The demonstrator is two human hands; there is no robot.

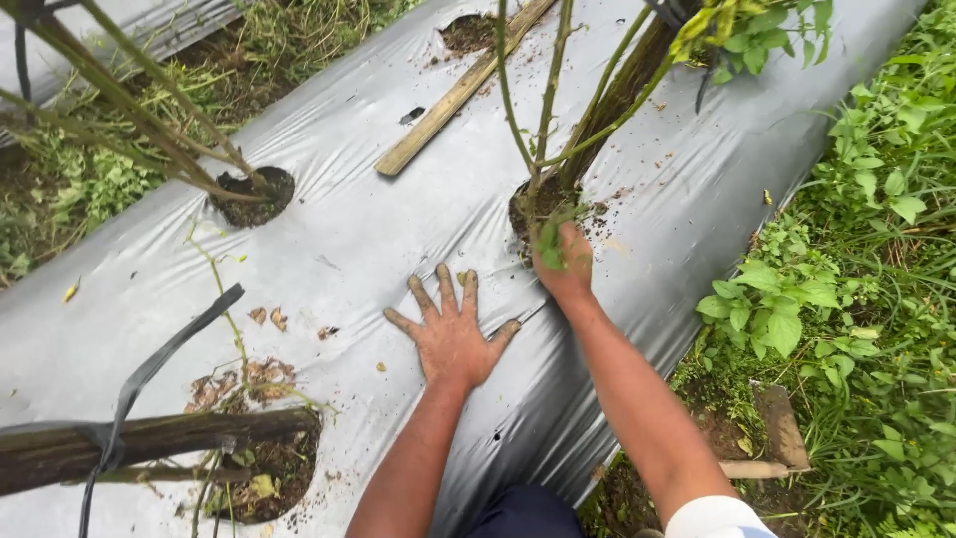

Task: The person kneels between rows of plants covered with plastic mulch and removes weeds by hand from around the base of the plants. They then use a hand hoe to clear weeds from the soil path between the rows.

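Note:
My left hand [450, 331] lies flat, soil-smeared, with fingers spread on the grey plastic mulch sheet [358, 239]. My right hand [565, 264] reaches to the planting hole [543, 204] at the base of a tall green-stemmed plant [546, 110] and is closed around a small leafy green weed [550, 244] at the hole's edge. Loose soil crumbs are scattered around that hole.
Another planting hole [254, 194] with slanting stems sits at the left, and a third [269, 463] at the lower left under a dark wooden stake [139, 448] with a black strap. A wooden slat [458, 95] lies on the sheet. Weedy green growth [856, 249] borders the right edge.

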